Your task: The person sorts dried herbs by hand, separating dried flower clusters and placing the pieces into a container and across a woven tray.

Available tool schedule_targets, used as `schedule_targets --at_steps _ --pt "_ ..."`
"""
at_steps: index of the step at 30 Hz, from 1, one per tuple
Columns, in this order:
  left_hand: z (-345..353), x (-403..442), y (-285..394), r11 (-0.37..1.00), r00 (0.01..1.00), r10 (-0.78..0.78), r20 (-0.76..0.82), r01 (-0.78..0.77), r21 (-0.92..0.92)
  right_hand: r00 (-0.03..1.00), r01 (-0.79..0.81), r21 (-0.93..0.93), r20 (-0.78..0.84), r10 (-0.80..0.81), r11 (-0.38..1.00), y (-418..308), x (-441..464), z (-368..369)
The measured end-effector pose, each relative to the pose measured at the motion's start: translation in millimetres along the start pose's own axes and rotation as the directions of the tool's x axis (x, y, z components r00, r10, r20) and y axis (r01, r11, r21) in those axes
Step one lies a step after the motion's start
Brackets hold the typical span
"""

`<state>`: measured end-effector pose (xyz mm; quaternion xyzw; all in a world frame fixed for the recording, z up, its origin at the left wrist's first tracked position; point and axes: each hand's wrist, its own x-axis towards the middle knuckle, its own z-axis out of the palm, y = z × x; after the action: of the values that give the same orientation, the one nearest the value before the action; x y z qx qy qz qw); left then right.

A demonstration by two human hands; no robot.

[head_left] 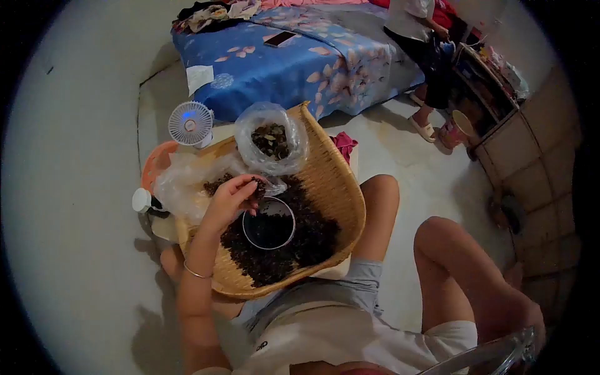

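My left hand [232,199], a bangle on its wrist, is raised over the left rim of a round container [289,242]. Its thumb and fingers are pinched on a small clump of dark dried bits [259,188]. The container is dark inside with a pale rim. It sits among a spread of loose dark dried bits [312,234] in a woven basket tray [347,187] by my lap. Behind the container, a clear plastic bag [296,134] stands open with brownish-green dried pieces [270,141] inside. My right hand is not in view.
Left of the tray are another clear plastic bag [178,187], a white-lidded bottle [142,200], an orange plastic item [156,164] and a small white fan [191,124]. Ahead is a blue-covered bed [275,69] with a phone [280,39]. Another person [431,69] stands right, near a bucket [455,130].
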<state>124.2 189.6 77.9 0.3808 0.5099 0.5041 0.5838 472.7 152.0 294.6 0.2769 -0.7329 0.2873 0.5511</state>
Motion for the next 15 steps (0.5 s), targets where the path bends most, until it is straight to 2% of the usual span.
schedule_targets --at_steps 6,15 --pt "-1 0 -2 0.999 0.999 -0.035 0.0 0.035 0.009 0.992 0.116 0.006 0.055 -0.116 0.993 -12 11 1" --pt "-6 1 -10 1.0 1.0 -0.002 -0.021 0.002 0.014 0.994 0.085 -0.007 0.073 -0.084 0.996 0 11 -8"
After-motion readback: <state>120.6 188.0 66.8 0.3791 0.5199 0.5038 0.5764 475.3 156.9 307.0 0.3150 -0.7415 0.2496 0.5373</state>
